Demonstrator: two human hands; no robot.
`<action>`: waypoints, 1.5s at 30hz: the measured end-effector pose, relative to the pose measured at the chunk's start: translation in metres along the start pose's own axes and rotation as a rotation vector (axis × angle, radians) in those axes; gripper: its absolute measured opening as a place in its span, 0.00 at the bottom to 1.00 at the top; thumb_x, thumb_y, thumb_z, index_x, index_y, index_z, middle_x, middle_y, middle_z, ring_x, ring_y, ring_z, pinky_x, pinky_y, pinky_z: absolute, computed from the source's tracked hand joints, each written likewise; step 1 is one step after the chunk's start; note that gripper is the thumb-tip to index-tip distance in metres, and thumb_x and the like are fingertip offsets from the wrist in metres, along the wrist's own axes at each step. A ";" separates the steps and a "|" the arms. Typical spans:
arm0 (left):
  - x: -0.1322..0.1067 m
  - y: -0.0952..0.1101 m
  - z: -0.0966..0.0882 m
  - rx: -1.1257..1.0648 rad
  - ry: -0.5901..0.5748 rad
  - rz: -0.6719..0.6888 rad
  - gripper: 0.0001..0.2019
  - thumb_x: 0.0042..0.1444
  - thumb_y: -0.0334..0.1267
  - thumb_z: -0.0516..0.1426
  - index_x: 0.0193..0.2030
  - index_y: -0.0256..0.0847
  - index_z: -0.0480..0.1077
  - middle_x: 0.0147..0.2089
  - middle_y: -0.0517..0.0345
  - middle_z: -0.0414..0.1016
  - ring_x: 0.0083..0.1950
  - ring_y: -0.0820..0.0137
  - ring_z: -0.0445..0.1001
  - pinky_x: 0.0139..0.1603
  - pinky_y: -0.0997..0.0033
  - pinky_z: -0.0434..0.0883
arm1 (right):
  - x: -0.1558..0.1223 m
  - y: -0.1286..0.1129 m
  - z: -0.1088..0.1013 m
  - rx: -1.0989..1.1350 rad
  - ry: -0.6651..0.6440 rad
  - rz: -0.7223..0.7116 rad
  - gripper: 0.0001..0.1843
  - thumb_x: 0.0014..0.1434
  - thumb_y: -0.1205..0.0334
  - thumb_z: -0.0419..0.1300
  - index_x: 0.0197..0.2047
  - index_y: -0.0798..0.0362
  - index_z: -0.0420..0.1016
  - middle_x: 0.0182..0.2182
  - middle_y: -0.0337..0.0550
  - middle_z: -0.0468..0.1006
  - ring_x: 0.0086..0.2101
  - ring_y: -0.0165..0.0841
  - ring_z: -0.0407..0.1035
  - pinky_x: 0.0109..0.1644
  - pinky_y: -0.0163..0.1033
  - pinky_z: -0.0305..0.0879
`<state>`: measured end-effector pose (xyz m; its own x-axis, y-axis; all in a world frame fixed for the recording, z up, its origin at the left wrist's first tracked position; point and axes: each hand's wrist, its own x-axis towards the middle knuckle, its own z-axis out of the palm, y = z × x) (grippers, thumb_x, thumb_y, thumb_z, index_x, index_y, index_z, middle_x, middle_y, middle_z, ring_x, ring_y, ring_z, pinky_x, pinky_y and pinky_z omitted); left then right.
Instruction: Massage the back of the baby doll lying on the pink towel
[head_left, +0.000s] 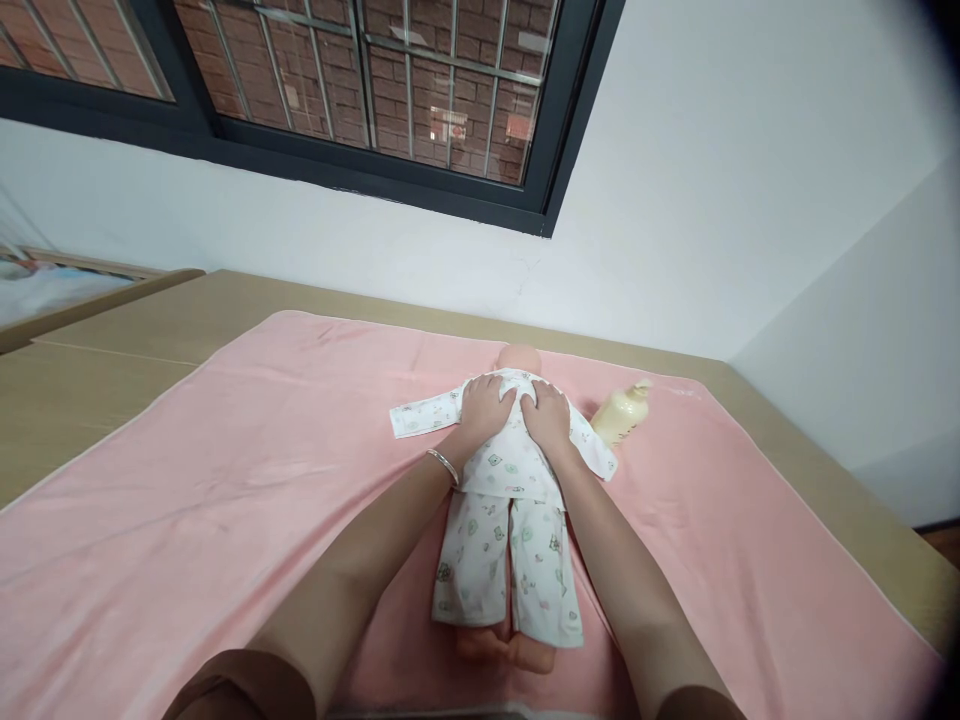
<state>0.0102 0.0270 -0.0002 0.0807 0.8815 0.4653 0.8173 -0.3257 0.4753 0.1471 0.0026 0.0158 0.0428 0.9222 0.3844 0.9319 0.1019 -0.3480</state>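
Note:
A baby doll (517, 455) in a white patterned top and trousers lies in the middle of a pink blanket (247, 470). Its head (519, 358) points to the wall and its bare feet (506, 648) are towards me. Flat on the upper part of the doll's top rests my left hand (486, 408), open, with a silver bangle on the wrist. Beside it on the right, my right hand (547, 412) also lies open on the top, fingers stretched out. The doll's sleeves spread out to both sides. By the right sleeve a bottle (624, 413) with pale yellow contents lies tilted.
The blanket covers most of a wooden surface (225, 300) set against a white wall (637, 200). Above is a dark-framed window (540, 210) with metal bars outside. At the far left, a wooden rail (112, 300) borders another area with whitish cloth.

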 end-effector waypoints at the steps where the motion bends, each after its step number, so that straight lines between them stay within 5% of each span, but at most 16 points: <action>1: 0.000 0.000 0.000 -0.003 0.004 -0.001 0.15 0.64 0.44 0.52 0.51 0.41 0.72 0.56 0.49 0.76 0.60 0.59 0.70 0.64 0.55 0.62 | 0.000 0.000 -0.001 0.001 -0.003 0.001 0.25 0.65 0.59 0.47 0.61 0.57 0.69 0.59 0.51 0.72 0.60 0.43 0.61 0.65 0.45 0.49; 15: -0.008 0.010 -0.011 0.079 0.086 -0.019 0.15 0.63 0.40 0.50 0.48 0.38 0.74 0.50 0.49 0.79 0.53 0.59 0.74 0.57 0.60 0.67 | -0.005 -0.010 -0.008 -0.018 -0.023 0.073 0.25 0.65 0.58 0.46 0.61 0.56 0.69 0.61 0.52 0.70 0.60 0.45 0.60 0.65 0.48 0.49; 26: -0.006 0.008 -0.009 0.043 0.070 -0.027 0.15 0.63 0.40 0.51 0.50 0.38 0.74 0.52 0.49 0.78 0.55 0.59 0.73 0.60 0.61 0.65 | -0.006 -0.009 -0.008 -0.018 -0.002 0.041 0.23 0.65 0.59 0.46 0.59 0.55 0.70 0.58 0.52 0.73 0.58 0.44 0.63 0.62 0.47 0.52; 37: 0.001 0.000 -0.006 0.024 -0.030 0.063 0.16 0.65 0.39 0.50 0.55 0.40 0.70 0.59 0.50 0.75 0.61 0.60 0.70 0.65 0.58 0.62 | 0.001 -0.001 -0.003 -0.017 -0.063 0.007 0.26 0.66 0.58 0.47 0.65 0.55 0.66 0.64 0.50 0.66 0.64 0.43 0.57 0.68 0.47 0.45; 41: 0.000 0.004 -0.013 0.032 -0.058 0.129 0.14 0.65 0.36 0.48 0.50 0.40 0.73 0.52 0.51 0.78 0.54 0.61 0.74 0.57 0.61 0.67 | -0.002 -0.005 -0.007 -0.013 -0.029 -0.036 0.23 0.65 0.60 0.49 0.61 0.54 0.70 0.59 0.49 0.73 0.59 0.41 0.64 0.63 0.42 0.53; 45: -0.006 0.011 -0.014 0.099 0.049 0.049 0.12 0.64 0.39 0.50 0.42 0.39 0.74 0.43 0.48 0.78 0.49 0.59 0.74 0.50 0.61 0.69 | -0.012 -0.014 -0.011 -0.049 0.033 0.048 0.19 0.66 0.57 0.48 0.49 0.50 0.78 0.48 0.46 0.80 0.49 0.39 0.72 0.51 0.38 0.61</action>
<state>0.0100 0.0130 0.0126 0.0963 0.8469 0.5229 0.8655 -0.3307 0.3761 0.1376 -0.0143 0.0257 0.0987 0.9125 0.3970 0.9451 0.0389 -0.3244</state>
